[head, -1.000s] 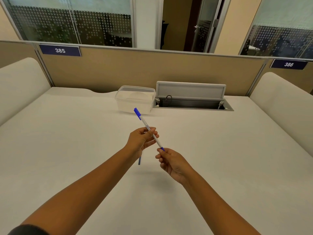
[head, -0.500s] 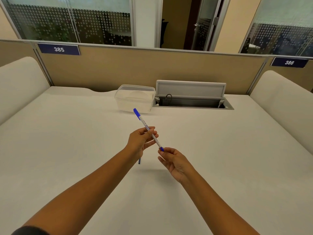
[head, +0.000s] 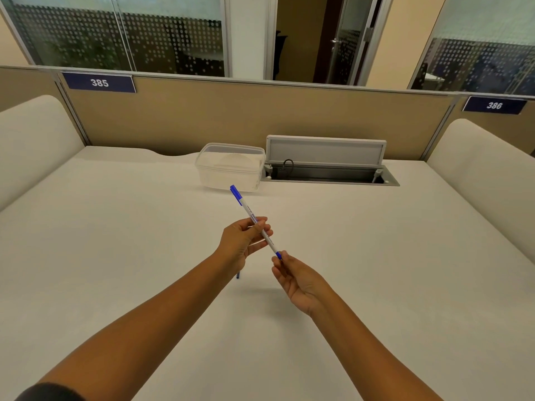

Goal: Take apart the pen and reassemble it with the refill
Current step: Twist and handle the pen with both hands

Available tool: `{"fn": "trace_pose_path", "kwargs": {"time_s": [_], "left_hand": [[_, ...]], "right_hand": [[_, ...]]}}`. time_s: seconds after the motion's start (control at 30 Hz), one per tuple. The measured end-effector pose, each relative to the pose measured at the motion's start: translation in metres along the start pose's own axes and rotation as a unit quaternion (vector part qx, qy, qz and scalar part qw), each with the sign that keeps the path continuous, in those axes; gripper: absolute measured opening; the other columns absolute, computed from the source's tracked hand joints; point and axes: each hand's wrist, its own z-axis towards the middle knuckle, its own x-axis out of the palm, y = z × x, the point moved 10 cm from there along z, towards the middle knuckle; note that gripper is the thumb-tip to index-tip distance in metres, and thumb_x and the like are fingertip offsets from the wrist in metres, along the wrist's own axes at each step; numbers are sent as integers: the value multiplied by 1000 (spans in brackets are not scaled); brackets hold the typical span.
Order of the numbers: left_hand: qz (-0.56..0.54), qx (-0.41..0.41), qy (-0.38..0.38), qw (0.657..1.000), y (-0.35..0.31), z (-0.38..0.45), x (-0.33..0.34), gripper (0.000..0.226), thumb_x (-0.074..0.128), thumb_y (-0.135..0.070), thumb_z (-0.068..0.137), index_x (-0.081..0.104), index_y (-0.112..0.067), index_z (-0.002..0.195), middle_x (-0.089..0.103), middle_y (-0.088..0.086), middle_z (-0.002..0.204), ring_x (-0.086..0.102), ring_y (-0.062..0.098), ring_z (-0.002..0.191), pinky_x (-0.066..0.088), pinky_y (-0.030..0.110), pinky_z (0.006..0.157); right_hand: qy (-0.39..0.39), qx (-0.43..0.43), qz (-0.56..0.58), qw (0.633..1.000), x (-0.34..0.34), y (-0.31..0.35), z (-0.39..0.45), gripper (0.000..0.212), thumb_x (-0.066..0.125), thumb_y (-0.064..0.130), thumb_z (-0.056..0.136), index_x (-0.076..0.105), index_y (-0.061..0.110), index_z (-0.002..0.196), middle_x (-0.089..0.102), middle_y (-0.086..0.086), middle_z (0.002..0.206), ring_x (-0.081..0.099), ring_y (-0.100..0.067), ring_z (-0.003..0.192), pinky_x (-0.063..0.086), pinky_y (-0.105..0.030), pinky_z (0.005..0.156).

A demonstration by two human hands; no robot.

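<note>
While my left hand [head: 241, 241] pinches the slim white pen with blue cap [head: 254, 222] midway above the white desk [head: 376, 270], my right hand [head: 295, 277] pinches its blue near end, tip hidden by fingertips, thin blue piece [head: 238, 275] mostly hidden under my left wrist.

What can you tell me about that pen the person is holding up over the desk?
The pen is a slim white plastic stick with small dark print on its barrel and blue at both ends. It is held above the white desk, slanted, its longer blue end pointing up and away toward the clear plastic box. The left hand grips the barrel near the middle; the right hand pinches the lower blue tip. Whether the tip is loosened cannot be seen.
</note>
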Motion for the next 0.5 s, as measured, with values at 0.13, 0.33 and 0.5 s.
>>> {"fn": "trace_pose_path", "kwargs": {"time_s": [0.13, 0.33, 0.5], "left_hand": [[-19, -1, -1, 1000, 0, -1, 0, 17, 56, -10, 87, 63, -6, 102, 68, 10, 92, 68, 22, 83, 57, 31, 70], [-23, 4, -7, 1000, -1, -2, -2, 19, 58, -12, 85, 63, -5, 102, 68, 10, 89, 68, 22, 80, 57, 28, 65], [-10, 3, -12, 1000, 2, -3, -3, 21, 58, -13, 85, 62, -5, 104, 67, 13, 93, 67, 24, 83, 56, 31, 69]], "right_hand": [[0, -65, -13, 998, 1, 11, 2, 5, 62, 2, 82, 67, 1, 85, 72, -12, 71, 69, -18, 63, 59, -24, 57], [9, -41, 7, 999, 7, 7, 1, 11, 68, 4, 79, 66, 2, 90, 68, -14, 76, 68, -19, 66, 60, -30, 62], [-16, -24, -18, 999, 1, 5, 3, 10, 66, 8, 81, 66, -1, 85, 70, -12, 62, 66, -19, 59, 60, -29, 56]]}}
